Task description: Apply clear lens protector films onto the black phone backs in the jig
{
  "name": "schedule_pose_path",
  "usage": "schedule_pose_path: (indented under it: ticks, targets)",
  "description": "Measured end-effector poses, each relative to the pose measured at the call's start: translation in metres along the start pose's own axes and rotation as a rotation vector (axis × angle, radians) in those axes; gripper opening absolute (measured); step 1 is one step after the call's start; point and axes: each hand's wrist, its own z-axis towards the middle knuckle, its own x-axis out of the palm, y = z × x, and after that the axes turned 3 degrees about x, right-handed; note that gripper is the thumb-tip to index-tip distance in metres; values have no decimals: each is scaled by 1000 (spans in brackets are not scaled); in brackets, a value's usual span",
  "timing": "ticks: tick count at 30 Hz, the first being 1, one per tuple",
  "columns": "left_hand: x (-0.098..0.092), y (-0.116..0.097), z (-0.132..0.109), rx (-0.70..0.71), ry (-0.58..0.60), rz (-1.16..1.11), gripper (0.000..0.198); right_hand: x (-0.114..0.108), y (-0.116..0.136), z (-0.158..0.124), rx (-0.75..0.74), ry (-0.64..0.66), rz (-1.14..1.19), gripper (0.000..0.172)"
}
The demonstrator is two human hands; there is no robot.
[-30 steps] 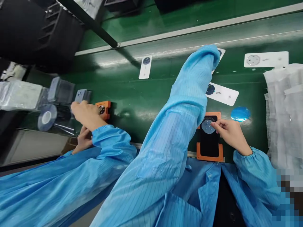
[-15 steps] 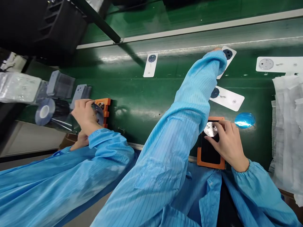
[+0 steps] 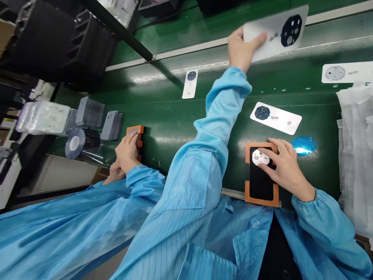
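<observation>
My left hand point(image 3: 240, 48) is raised over the far side of the green bench, gripping a white card point(image 3: 258, 29) between thumb and fingers. A dark camera-shaped sticker with round holes point(image 3: 292, 30) is on the card's right end. Near the front edge, my right hand point(image 3: 284, 169) has its thumb and a fingertip at opposite edges of a shiny silver camera-lens plate point(image 3: 261, 158). That plate lies over the upper part of a black phone-shaped panel point(image 3: 261, 184), which sits in an orange frame point(image 3: 262, 201). Whether the plate is fully seated, I cannot tell.
Another stickered white card point(image 3: 281, 119) and a shiny blue disc point(image 3: 304, 145) lie beyond the frame. More cards point(image 3: 190, 85) point(image 3: 361, 72) lie farther back. White sheets point(image 3: 354, 155) are stacked at right. A co-worker's hands point(image 3: 128, 151) work at another orange frame point(image 3: 135, 129), beside a tape roll point(image 3: 76, 144).
My left hand has lifted the white card off the bench and moved it up and leftward. My right hand stays at the silver plate, which now looks flatter over the panel.
</observation>
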Motion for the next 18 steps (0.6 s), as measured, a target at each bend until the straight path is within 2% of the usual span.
schedule_pose_path:
  ticks: [2,4,5,7,9,11,14,16,18]
  targets:
    - [-24,-12,-18,10,-141,-67,37,-8,0,-1,-40,-43,12,33]
    - [-44,-23,-47,54,-221,-172,27,-23,-2,0,-35,-173,64,35]
    - [-50,-29,-63,119,-179,-233,31,-31,-2,1,-6,-282,105,37]
    - [-55,-42,-97,232,-34,-336,62,-46,-3,4,78,-532,213,45]
    - [-50,-57,-128,273,143,-351,74,-56,-2,8,152,-661,349,57]
    - [-40,-72,-154,275,294,-246,68,-61,1,13,205,-594,471,59]
    - [-22,-84,-183,255,379,-152,62,-61,5,19,277,-335,667,36]
    - [-11,-80,-198,218,395,-236,64,-60,5,21,296,-254,844,31]
    - [-3,-69,-213,147,463,-341,64,-60,3,20,297,-260,993,32]
